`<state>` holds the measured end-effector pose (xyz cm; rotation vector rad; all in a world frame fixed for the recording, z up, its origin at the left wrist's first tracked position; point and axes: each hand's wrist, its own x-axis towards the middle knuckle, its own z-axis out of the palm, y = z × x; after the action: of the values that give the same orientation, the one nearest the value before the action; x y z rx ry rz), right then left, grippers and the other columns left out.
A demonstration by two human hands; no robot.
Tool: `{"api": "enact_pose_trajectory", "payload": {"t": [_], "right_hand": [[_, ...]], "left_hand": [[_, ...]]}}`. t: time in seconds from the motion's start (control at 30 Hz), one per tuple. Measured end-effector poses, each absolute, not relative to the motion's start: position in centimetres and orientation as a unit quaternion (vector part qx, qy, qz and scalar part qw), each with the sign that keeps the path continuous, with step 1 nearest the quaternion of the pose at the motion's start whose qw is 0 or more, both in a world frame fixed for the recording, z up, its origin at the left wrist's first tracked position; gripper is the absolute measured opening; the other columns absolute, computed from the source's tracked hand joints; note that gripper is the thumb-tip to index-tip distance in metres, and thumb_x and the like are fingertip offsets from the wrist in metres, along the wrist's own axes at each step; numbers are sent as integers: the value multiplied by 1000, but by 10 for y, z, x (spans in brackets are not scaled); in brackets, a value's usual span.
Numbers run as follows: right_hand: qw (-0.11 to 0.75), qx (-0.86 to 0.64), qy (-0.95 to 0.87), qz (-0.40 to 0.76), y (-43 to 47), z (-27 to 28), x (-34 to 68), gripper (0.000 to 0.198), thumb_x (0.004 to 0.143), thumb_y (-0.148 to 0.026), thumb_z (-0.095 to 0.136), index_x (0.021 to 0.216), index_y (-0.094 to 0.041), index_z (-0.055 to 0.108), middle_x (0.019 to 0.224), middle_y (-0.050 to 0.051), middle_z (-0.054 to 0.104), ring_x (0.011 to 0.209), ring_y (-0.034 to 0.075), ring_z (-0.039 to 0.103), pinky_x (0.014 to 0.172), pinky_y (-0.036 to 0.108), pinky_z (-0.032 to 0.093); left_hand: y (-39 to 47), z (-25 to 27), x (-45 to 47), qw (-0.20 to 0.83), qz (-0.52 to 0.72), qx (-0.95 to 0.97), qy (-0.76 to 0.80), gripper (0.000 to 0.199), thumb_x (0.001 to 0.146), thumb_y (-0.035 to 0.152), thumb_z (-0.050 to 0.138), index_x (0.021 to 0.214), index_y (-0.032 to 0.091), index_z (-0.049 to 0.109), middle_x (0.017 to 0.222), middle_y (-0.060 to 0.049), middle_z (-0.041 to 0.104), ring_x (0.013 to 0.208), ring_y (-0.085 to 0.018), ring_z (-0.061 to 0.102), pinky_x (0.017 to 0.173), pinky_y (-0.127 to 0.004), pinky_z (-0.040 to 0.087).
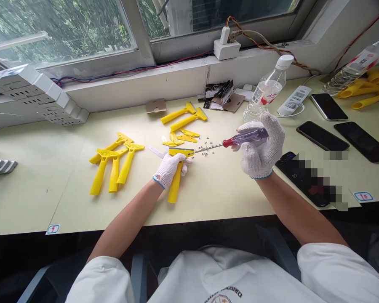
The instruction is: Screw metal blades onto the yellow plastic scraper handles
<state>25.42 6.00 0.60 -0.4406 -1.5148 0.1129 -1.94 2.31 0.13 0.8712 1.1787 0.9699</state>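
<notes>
My left hand (171, 169), in a white knit glove, grips a yellow scraper (175, 185) near its head, its handle pointing toward me. In my gloved right hand (262, 147) is a screwdriver (244, 138) with a purple-and-red handle. Its shaft runs left, and the tip meets the scraper head near my left thumb. Small screws (206, 147) lie scattered just behind the shaft. Loose yellow plastic plates (187, 138) and a thin metal blade (156, 151) rest beyond my left hand.
Several yellow scrapers (113, 168) lie at left, and two more scrapers (185, 118) at the back. A water bottle (267, 90) stands behind my right hand. Phones (322, 135) and a power strip (294, 101) are at right. White boxes (34, 92) line the windowsill side.
</notes>
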Motion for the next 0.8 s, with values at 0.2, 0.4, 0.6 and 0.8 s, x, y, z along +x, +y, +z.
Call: {"api": "enact_pose_trajectory", "payload": {"t": [0.2,0.4,0.6,0.8], "right_hand": [[710,-279,-642,-74,67,-3,259,69,96,-70,79,156,-42,61,128,7,70,83,19,75,65,33,68],[723,-263,-639,-23,66,-5,259,63,99,-75,67,154,-45,63,121,5,69,76,17,71,58,32,66],[702,-255,-665,5,65,-2,256,71,104,-65,65,169,-45,46,121,6,71,69,15,68,48,26,58],[710,-273,-646,-61,70,-7,259,59,100,-70,70,153,-45,62,127,6,67,71,16,70,62,36,68]], "left_hand": [[22,4,-18,637,425,382,518,25,79,27,75,99,16,66,84,-9,79,43,-11,55,42,-25,44],[23,-1,-20,640,425,382,514,27,80,28,75,103,16,67,86,-8,79,44,-11,56,42,-26,45],[23,-3,-21,643,428,380,509,29,80,29,75,105,16,66,85,-8,79,44,-11,55,42,-26,44],[24,-3,-21,642,426,380,512,29,80,27,76,105,16,66,85,-8,79,44,-11,55,42,-27,45]]}}
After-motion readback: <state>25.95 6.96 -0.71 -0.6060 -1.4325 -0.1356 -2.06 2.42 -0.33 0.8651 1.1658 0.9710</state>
